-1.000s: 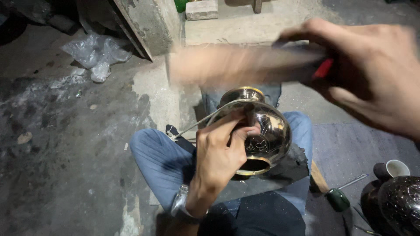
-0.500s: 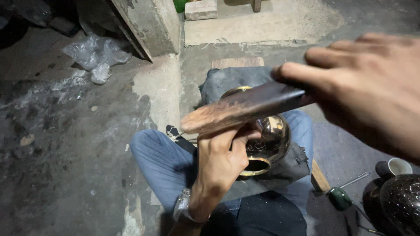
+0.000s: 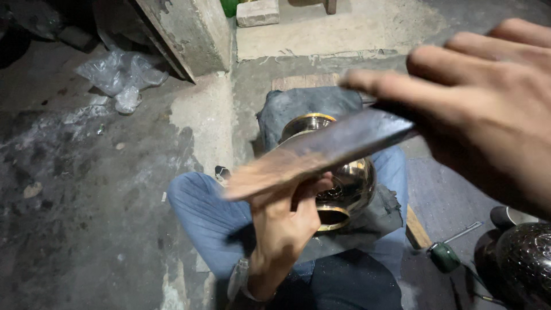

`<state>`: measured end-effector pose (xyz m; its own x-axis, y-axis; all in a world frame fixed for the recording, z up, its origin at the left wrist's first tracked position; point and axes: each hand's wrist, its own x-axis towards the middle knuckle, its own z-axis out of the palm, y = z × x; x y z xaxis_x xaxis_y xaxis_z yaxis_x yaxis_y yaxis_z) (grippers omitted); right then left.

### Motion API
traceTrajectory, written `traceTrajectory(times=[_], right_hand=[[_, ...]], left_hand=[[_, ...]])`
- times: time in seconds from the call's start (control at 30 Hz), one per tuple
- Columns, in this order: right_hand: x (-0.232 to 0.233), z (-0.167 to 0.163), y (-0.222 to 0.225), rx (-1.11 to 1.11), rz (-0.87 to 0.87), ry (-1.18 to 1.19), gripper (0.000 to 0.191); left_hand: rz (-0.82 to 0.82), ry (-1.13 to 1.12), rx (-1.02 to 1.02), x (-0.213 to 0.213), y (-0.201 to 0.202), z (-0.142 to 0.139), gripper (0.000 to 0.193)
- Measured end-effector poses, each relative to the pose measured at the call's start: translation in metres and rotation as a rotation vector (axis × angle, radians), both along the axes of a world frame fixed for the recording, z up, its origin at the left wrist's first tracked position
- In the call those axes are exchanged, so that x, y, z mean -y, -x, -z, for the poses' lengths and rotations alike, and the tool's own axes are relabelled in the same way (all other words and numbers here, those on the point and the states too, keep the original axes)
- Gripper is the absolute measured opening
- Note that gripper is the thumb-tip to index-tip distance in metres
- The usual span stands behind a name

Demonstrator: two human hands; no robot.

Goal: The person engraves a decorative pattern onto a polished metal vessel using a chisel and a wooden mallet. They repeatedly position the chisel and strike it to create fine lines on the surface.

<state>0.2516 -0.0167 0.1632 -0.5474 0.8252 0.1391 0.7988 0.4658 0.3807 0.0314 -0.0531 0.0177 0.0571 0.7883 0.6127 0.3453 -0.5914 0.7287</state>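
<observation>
Concrete floor below; left hand [image 3: 281,229] grips brass vase [image 3: 344,178], right hand [image 3: 488,109] grips mallet [image 3: 321,152].

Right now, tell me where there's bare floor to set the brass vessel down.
Bare room lies left of the knee: dusty dark floor running up to the crumpled plastic. The pale concrete beyond the lap, past the pillar, is also free. It is crowded at right: a green-handled tool, cup and dark engraved pot.
</observation>
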Motion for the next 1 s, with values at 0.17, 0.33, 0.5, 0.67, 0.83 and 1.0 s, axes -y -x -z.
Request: traceTrajectory(times=[0.17, 0.33, 0.5, 0.67, 0.83, 1.0], right_hand=[[0.004, -0.004, 0.007, 0.444, 0.017, -0.157, 0.067], [0.009, -0.012, 0.015, 0.479, -0.095, -0.189, 0.068], [0.019, -0.01, 0.015, 0.431, -0.141, -0.259, 0.071], [0.017, -0.003, 0.006, 0.301, -0.017, -0.118, 0.073], [0.01, -0.001, 0.005, 0.107, -0.059, -0.167, 0.068], [0.003, -0.004, 0.01, -0.067, -0.109, -0.14, 0.059]], left_hand=[[-0.131, -0.043, 0.025, 0.01, -0.006, 0.008, 0.012], [-0.407, -0.106, -0.104, 0.024, -0.018, 0.024, 0.021], [-0.307, 0.035, 0.278, 0.03, -0.025, 0.036, 0.025], [-0.331, -0.052, 0.642, 0.021, -0.003, 0.026, 0.021], [-0.268, -0.053, 0.682, 0.012, -0.001, 0.011, 0.018], [-0.123, 0.062, 0.53, 0.012, -0.022, 0.009, 0.017]])
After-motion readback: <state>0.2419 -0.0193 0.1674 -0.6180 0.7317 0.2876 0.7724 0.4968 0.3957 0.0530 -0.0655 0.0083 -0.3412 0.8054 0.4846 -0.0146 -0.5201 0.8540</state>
